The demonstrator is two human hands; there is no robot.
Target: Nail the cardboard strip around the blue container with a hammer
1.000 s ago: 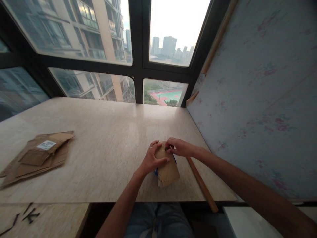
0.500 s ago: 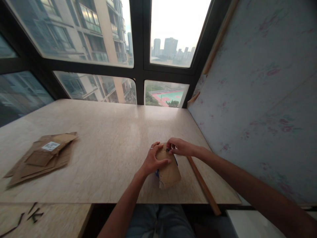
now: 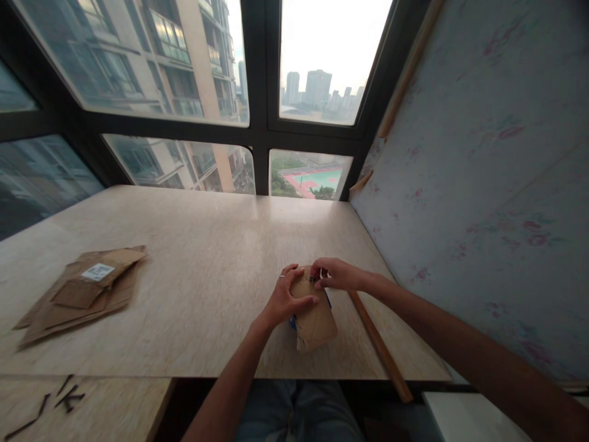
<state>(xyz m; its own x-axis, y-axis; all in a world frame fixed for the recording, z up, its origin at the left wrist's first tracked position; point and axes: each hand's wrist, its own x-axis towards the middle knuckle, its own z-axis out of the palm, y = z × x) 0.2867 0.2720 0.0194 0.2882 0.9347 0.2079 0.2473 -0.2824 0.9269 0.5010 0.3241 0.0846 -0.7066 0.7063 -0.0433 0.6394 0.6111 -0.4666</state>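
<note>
A small brown cardboard box (image 3: 317,322) with a bit of blue along its sides sits tilted near the front edge of the table. My left hand (image 3: 286,294) wraps around its left side, thumb lying across the top face and a ring on one finger. At the box's far end, the fingers of my right hand (image 3: 327,274) are pinched on a tiny dark piece (image 3: 312,279) by the cardboard. What that piece is cannot be made out.
Flattened brown cardboard packages (image 3: 87,288), the top one with a white label, lie at the left. A wooden stick (image 3: 380,344) juts over the table's front edge at right. Dark strips (image 3: 69,399) lie on a lower surface. Windows (image 3: 179,159) stand behind, a papered wall (image 3: 488,184) at right.
Both hands keep nearly the same place on the box, with only a slight shift of my right fingers. The whole view has moved very slightly.
</note>
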